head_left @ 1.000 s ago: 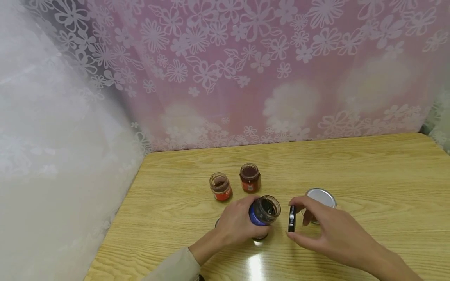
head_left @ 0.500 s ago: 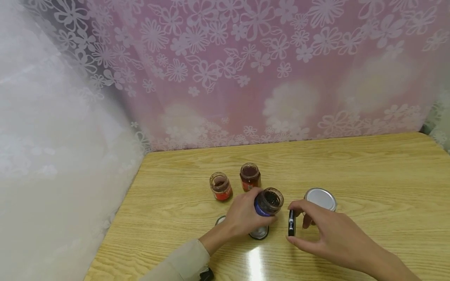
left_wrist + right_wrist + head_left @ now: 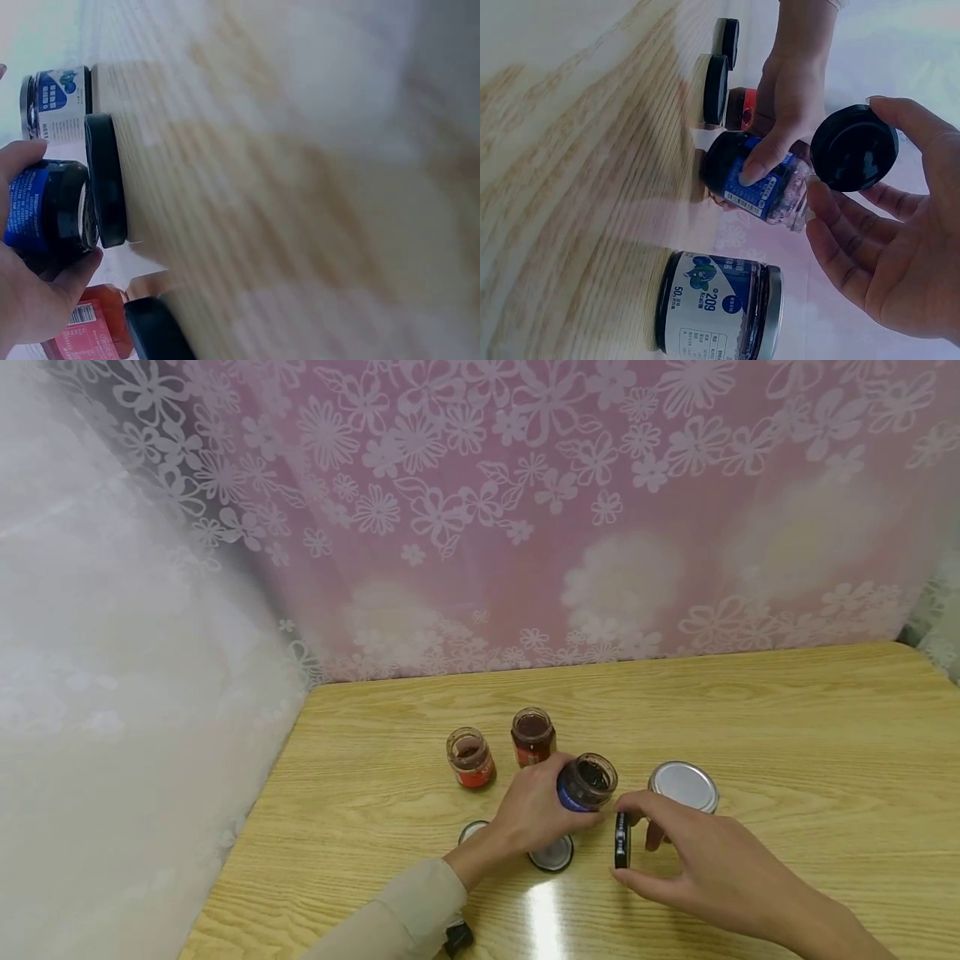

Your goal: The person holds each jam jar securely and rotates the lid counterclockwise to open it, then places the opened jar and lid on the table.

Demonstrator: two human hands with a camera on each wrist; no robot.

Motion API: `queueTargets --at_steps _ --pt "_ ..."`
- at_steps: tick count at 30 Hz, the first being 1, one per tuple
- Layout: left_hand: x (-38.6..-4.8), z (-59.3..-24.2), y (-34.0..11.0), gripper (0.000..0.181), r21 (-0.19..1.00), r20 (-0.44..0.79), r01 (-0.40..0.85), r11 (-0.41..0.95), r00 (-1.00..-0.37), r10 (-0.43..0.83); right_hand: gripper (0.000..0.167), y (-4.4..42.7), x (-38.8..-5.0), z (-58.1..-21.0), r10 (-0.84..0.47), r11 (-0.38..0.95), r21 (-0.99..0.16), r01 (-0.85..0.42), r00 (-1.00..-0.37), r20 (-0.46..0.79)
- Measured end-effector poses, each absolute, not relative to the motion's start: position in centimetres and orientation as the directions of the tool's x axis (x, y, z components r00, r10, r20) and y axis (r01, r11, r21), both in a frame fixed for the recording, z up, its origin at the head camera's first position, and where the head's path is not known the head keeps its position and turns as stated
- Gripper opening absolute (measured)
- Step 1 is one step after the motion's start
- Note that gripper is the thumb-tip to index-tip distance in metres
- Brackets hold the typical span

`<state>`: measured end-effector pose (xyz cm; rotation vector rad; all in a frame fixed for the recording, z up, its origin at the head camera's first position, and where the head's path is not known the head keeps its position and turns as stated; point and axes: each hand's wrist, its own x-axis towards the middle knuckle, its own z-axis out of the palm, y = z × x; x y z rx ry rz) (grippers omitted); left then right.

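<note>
My left hand grips an open glass jar with a blue label and dark contents, its mouth tilted toward the right. In the right wrist view that jar's base appears just off the tabletop. My right hand pinches a black jar lid on edge between thumb and fingers; its hollow dark face shows in the right wrist view. A small gap separates lid and jar mouth. Beside the right fingers stands a jar with a silver lid, its label blue and white.
Two open jars with red labels, one on the left and one on the right, stand behind my left hand. A loose lid lies below that hand, and another lid is partly hidden by the wrist. A floral curtain hangs behind the table.
My left hand has carried the blue-labelled jar to the right and away from me, uncovering the loose lids. The right hand and its lid have shifted only slightly toward me.
</note>
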<state>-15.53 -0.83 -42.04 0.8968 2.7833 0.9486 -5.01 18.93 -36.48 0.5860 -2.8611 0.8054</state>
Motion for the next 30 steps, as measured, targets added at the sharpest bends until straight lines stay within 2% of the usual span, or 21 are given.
queueTargets --at_steps 8,15,30 --pt "-15.9 -42.1 -0.3 0.063 0.562 0.132 0.548 0.62 -0.799 0.586 0.053 19.0 -5.0 -36.6 -0.34 0.783 -0.475 -0.402 -0.916 0.216" --pt "-16.5 -42.3 0.0 0.064 0.619 0.098 0.493 0.612 -0.821 0.563 0.052 19.0 -5.1 -36.8 -0.347 0.781 -0.471 -0.41 -0.912 0.218" --pt "-17.3 -42.3 0.6 0.066 0.63 0.077 0.454 0.63 -0.844 0.531 0.054 19.0 -5.1 -37.5 -0.363 0.777 -0.462 -0.427 -0.904 0.225"
